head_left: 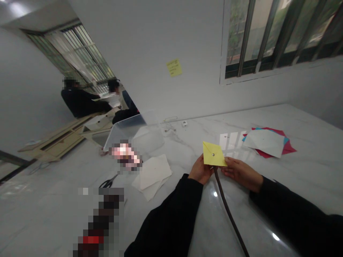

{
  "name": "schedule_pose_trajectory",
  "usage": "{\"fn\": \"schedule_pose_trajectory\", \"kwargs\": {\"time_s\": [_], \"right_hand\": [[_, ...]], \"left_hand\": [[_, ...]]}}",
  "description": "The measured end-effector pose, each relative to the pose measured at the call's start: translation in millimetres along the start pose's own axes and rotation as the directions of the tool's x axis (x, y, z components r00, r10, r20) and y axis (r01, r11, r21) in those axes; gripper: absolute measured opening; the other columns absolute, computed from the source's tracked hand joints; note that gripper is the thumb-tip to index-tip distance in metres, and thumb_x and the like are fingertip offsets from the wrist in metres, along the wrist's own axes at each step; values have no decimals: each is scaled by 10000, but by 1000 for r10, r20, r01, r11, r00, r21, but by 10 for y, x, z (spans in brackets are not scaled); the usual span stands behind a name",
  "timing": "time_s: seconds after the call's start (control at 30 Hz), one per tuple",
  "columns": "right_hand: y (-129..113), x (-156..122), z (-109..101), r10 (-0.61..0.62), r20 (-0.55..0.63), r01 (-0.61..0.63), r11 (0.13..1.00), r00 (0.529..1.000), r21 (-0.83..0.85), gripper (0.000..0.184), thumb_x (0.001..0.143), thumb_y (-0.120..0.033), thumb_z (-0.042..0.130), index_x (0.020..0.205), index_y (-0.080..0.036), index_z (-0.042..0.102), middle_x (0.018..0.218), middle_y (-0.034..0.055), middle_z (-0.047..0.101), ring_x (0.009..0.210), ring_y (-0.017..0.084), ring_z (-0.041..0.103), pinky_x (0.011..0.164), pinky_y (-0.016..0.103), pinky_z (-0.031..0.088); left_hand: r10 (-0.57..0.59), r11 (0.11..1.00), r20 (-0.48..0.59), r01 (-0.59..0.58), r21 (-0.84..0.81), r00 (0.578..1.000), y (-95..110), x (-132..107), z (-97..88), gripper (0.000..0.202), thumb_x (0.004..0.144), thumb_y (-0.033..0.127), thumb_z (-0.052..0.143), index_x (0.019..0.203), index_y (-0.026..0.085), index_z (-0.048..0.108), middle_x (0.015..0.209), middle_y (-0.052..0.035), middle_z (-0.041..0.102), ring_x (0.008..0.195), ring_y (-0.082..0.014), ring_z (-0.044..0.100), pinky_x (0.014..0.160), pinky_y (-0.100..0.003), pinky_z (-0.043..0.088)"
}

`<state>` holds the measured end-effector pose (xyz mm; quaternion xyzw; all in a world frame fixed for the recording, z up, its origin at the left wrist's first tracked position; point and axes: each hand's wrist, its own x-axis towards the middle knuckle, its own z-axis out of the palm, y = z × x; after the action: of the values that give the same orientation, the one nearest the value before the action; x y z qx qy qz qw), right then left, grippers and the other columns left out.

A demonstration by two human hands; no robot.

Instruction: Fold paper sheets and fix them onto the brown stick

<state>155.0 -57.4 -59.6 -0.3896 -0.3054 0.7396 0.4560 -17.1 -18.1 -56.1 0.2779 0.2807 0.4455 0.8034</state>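
A yellow folded paper piece [213, 154] with a small metal pin at its middle is fixed to the top of a thin dark stick [227, 210]. My left hand [199, 170] grips the paper's lower left side, fingers curled behind it. My right hand [239, 172] pinches its lower right corner where the stick joins. Both arms wear black sleeves. The stick runs down toward me over the white marble table [308, 167].
A stack of red, blue and white paper sheets [268, 142] lies at the right. White sheets [154, 173], black scissors [108, 182] and a clear plastic box [134, 134] are at the left. Two people sit far left by a window. A yellow note [174, 67] hangs on the wall.
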Motion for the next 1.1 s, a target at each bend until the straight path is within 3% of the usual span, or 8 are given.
{"fn": "schedule_pose_trajectory", "kwargs": {"time_s": [0.2, 0.63, 1.1], "right_hand": [[-17, -14, 13, -30, -27, 30, 999, 999, 18, 203, 815, -331, 728, 981, -215, 710, 1089, 38, 691, 826, 107, 643, 728, 182, 545], [-51, 2, -29, -16, -79, 13, 999, 997, -38, 179, 785, -305, 756, 922, -191, 738, 997, 43, 715, 715, 76, 623, 620, 123, 538], [-81, -13, -25, -10, -69, 7, 999, 998, -46, 202, 792, -286, 745, 963, -182, 721, 1033, 56, 703, 707, 77, 606, 617, 127, 525]], "left_hand": [[2, 1000, 38, -2, 9, 999, -110, 36, 1, 393, 699, 243, 767, 1064, 148, 655, 1000, -109, 700, 848, -191, 653, 711, -264, 485], [19, 999, 19, -20, 35, 1000, -171, 109, -34, 356, 673, 223, 784, 997, 116, 683, 1004, -138, 718, 927, -248, 674, 826, -338, 512], [0, 997, 11, 0, 73, 1000, -165, 104, -23, 408, 644, 277, 806, 997, 111, 685, 1007, -141, 720, 916, -250, 673, 782, -309, 508]]}}
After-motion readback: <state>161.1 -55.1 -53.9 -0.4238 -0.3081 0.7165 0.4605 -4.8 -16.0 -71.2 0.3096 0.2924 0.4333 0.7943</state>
